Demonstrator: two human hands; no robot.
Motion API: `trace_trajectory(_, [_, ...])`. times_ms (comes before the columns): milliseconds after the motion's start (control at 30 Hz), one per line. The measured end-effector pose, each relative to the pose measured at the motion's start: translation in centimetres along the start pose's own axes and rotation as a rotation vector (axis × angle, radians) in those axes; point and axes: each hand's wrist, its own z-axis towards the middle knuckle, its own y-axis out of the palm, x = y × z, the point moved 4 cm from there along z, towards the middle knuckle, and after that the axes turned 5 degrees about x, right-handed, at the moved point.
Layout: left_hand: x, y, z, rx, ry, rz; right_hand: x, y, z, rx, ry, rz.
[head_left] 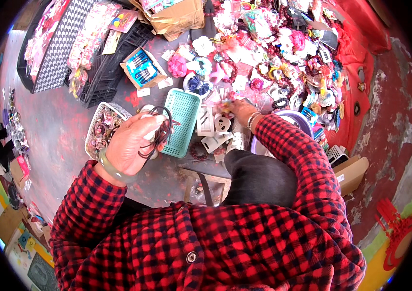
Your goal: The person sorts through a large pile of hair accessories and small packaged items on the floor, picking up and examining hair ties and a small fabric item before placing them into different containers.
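Note:
My left hand point(131, 140) is closed around thin dark elastic loops point(166, 127), which look like hair ties and hang out past the fingers. Something white shows between its thumb and fingers, too small to name. Beside it stands an upright-sided mint-green plastic basket point(169, 140). My right hand point(245, 112) reaches to the near edge of a heap of hair accessories point(264, 53). Its fingertips are among small pieces, and I cannot tell whether they grip one. Close to that hand lie a panda-face piece point(222, 123) and white cards point(215, 141).
A white basket of small bits point(92, 140) stands left of my left hand. Farther off are a box of blue-carded clips point(161, 77), a black crate point(100, 87) and a torn cardboard box point(186, 22). A purple-rimmed basin point(303, 120) sits under my right forearm.

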Motion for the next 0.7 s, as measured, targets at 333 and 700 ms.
trace_trajectory(333, [-0.3,-0.8,0.3,-0.034,-0.03,0.046,5.0,-3.0,-1.6,-0.307,0.406,-0.232])
trace_trajectory(700, [-0.3,-0.1,0.4,0.007,-0.033,0.057,1.7,1.3,1.0,0.132,-0.135,0.018])
